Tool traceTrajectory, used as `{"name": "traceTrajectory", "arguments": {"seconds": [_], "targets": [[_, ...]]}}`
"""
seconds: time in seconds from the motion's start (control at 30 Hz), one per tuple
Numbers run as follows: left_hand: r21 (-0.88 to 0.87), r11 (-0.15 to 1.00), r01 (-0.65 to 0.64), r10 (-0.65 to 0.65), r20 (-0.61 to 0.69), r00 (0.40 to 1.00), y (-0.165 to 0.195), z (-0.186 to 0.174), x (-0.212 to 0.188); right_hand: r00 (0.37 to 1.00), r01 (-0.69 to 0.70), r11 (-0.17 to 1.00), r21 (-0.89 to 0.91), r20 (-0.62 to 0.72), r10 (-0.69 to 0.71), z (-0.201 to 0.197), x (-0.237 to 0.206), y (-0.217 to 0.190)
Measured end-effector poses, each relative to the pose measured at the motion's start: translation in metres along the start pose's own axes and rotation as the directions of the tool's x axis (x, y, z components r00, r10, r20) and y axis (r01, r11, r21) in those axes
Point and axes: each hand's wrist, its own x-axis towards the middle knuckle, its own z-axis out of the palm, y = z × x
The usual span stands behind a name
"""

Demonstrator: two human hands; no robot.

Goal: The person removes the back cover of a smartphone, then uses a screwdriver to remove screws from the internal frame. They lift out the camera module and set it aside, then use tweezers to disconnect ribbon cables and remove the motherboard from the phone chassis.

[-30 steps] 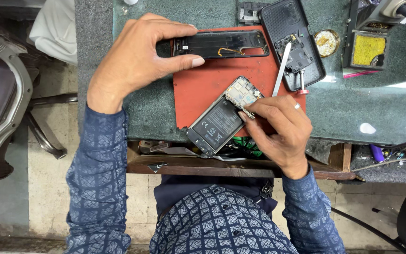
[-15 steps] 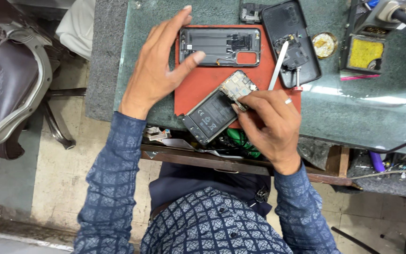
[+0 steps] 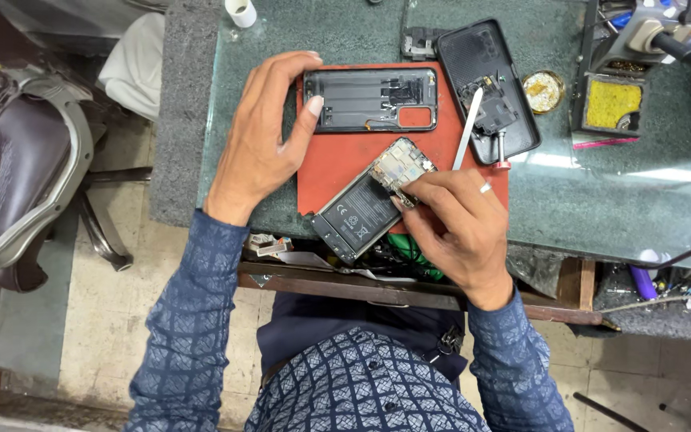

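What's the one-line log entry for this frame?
left hand: resting on black phone back frame | right hand: fingers pinching at opened phone with black battery | base: red rectangular mat | surface: green stone table

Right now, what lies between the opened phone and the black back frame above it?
In the head view, only bare red mat separates the opened phone from the back frame; nothing else lies there.
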Motion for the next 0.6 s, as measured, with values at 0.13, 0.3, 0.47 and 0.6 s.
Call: {"name": "traceTrajectory", "arguments": {"seconds": [0.13,0.3,0.47,0.6], "targets": [[0.119,0.993,0.002,0.014,-0.135,0.991,0.003,-0.002,-0.004,1.0,0.002,1.0,-0.026,0.01,-0.001,0.002,0.001,0.0],[0.057,0.99,0.128,-0.122,-0.099,0.988,0.046,0.003,-0.042,1.0,0.005,0.998,-0.06,0.014,-0.004,0.005,0.004,-0.002],[0.078,0.993,0.09,-0.094,0.052,0.994,0.083,0.011,-0.06,0.999,0.011,0.999,-0.033,0.041,-0.009,0.007,0.009,-0.003],[0.18,0.978,0.107,-0.126,0.099,0.987,0.088,0.02,-0.062,0.997,0.009,1.0,0.027,0.075,-0.01,-0.001,0.01,-0.001]]}}
